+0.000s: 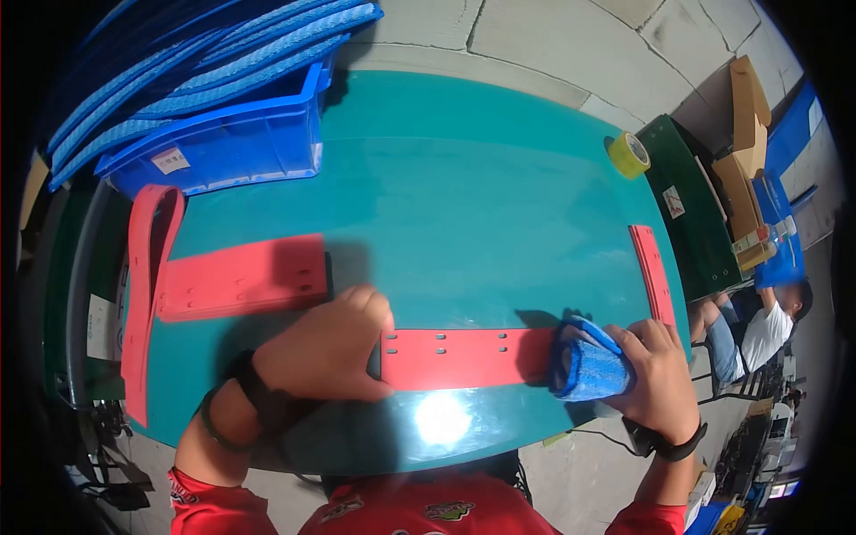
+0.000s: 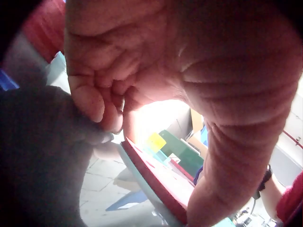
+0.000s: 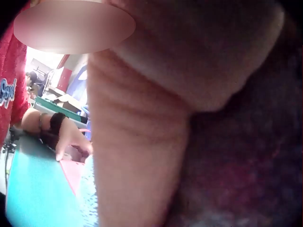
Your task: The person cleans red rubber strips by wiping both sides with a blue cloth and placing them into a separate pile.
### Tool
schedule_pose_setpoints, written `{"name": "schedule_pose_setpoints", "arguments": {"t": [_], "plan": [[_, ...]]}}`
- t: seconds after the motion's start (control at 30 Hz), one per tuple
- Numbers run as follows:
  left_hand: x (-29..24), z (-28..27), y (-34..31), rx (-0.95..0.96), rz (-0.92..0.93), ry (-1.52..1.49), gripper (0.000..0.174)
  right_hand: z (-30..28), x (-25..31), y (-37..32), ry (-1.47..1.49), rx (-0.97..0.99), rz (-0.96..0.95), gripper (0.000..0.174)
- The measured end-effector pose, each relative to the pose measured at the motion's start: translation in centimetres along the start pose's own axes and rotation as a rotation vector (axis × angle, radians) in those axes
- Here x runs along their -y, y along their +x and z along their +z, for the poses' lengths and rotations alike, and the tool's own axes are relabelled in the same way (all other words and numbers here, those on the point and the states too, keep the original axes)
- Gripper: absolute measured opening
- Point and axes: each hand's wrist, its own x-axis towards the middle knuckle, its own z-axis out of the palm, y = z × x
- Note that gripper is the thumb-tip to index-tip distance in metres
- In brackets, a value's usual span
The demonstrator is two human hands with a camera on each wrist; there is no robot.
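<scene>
A flat red strip point(image 1: 464, 358) with paired oval slots lies lengthwise in front of me on the green table point(image 1: 473, 223). At its left end my left hand point(image 1: 332, 346) holds it, thumb at the near edge and fingers at the far edge. In the left wrist view the end of the red strip point(image 2: 156, 179) shows between the thumb and the curled fingers point(image 2: 90, 104). My right hand point(image 1: 655, 374) grips a folded blue cloth point(image 1: 590, 361), which covers the strip's right end. The right wrist view is mostly filled by that hand point(image 3: 142, 118).
A stack of red strips point(image 1: 245, 278) and a looped red strip point(image 1: 143, 294) lie at left. Behind them stands a blue bin point(image 1: 232, 147) with blue padded material on it. More red strips point(image 1: 653, 267) and a yellow tape roll point(image 1: 629, 155) are at right. A person point(image 1: 758, 330) sits beyond.
</scene>
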Motion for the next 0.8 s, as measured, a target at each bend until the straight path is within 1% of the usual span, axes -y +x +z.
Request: {"name": "schedule_pose_setpoints", "arguments": {"t": [0.03, 0.07, 0.13, 0.17, 0.2, 0.27, 0.33, 0.4, 0.43, 0.47, 0.53, 0.6, 0.67, 0.73, 0.8], "plan": [[0.0, 0.0, 0.0, -0.005, 0.003, -0.004, 0.062, 0.4, 0.3, 0.1, 0.068, 0.009, 0.004, 0.071], [0.0, 0.1, -0.1, -0.009, 0.006, -0.007, 0.062, 0.5, 1.1, 0.5, 0.06, 0.014, -0.051, 0.076], [0.1, 0.2, -0.1, -0.014, 0.011, -0.008, 0.062, 0.8, 3.2, 1.6, 0.144, 0.044, -0.145, 0.078], [0.1, 0.2, 0.0, -0.023, 0.016, -0.013, 0.062, 1.2, 3.9, 2.1, 0.115, 0.077, -0.2, 0.078], [-0.1, 0.1, 0.0, -0.023, 0.015, -0.014, 0.062, 1.5, 4.2, 2.4, 0.124, 0.082, -0.213, 0.077], [-0.3, -0.1, -0.1, -0.023, -0.011, -0.065, 0.055, 0.8, 3.9, 2.4, 0.069, 0.091, -0.215, 0.076], [-0.1, 0.1, -0.2, -0.044, -0.003, -0.048, 0.055, 0.1, 3.6, 2.3, 0.03, 0.105, -0.21, 0.072], [0.1, 0.3, -0.3, -0.065, 0.005, -0.026, 0.055, -1.0, 3.4, 2.1, -0.073, 0.14, -0.194, 0.072], [0.2, 0.4, -0.2, -0.082, 0.029, -0.032, 0.056, -1.1, 3.5, 2.0, -0.108, 0.113, -0.196, 0.073], [0.2, 0.5, -0.2, -0.094, 0.056, -0.038, 0.056, -1.3, 3.9, 2.3, -0.108, 0.113, -0.201, 0.073], [0.2, 0.6, -0.2, -0.095, 0.065, -0.026, 0.056, -1.5, 5.3, 3.2, 0.06, 0.064, -0.197, 0.075], [0.2, 0.5, 0.0, -0.095, 0.082, -0.007, 0.057, -0.9, 6.7, 4.2, 0.111, 0.1, -0.276, 0.081], [0.3, 0.7, 0.0, -0.113, 0.089, -0.017, 0.056, 0.5, 7.8, 5.2, 0.132, 0.093, -0.355, 0.08], [0.1, 0.5, -0.2, -0.097, 0.075, 0.001, 0.059, 1.2, 7.4, 5.4, 0.151, 0.135, -0.35, 0.077], [0.0, 0.3, -0.2, -0.085, 0.063, 0.018, 0.061, 0.5, 6.0, 4.8, 0.12, 0.137, -0.328, 0.076]]}}
